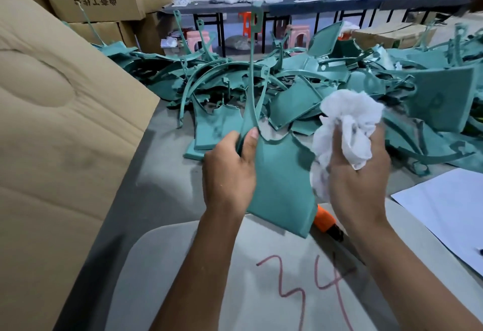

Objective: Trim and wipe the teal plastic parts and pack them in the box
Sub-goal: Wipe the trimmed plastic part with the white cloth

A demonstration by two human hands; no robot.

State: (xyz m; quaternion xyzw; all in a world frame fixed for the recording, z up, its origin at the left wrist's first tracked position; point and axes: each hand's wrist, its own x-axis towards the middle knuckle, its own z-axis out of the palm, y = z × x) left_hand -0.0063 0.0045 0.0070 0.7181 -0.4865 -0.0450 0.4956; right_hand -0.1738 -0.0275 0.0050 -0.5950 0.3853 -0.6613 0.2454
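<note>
The left hand [230, 171] holds a teal plastic part [281, 184] up above the near edge of the table [162, 163], its grip pinching the part's left edge between thumb and fingers. The part is a broad curved panel with two thin stems rising from its top. The right hand [358, 181] is just beside the panel's right edge, its grip closed around a crumpled white cloth [347, 124] that touches the panel. Behind them, a large heap of teal parts [300, 87] covers the far side of the table. An open cardboard box [65, 121] stands at the left, its flap leaning over the table. An orange tool [324, 219] lies under the held part, mostly hidden. A white sheet of paper [449, 208] lies at the right.
</note>
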